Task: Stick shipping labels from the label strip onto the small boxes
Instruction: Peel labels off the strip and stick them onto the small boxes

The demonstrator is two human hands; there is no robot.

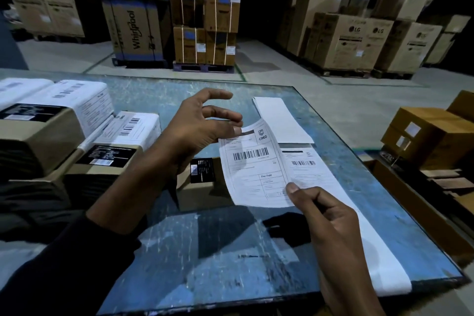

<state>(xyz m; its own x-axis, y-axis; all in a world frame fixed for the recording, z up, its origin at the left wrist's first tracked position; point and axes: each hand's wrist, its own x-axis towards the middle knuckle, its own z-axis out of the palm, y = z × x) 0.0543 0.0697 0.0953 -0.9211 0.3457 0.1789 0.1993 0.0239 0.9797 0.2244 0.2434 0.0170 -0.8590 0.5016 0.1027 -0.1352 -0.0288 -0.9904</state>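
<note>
1. Pinching the far corner of a shipping label between thumb and fingertips, the left hand is lifting it above the desk; grip clamped on label.
2. Right hand is gripping the label's near edge, thumb on top; grip clamped on label.
3. Label strip is lying on the desk right of the label, running from far to near edge.
4. Unlabelled small box is sitting under the label, centre desk.
5. Labelled boxes are stacked on the left.
</note>
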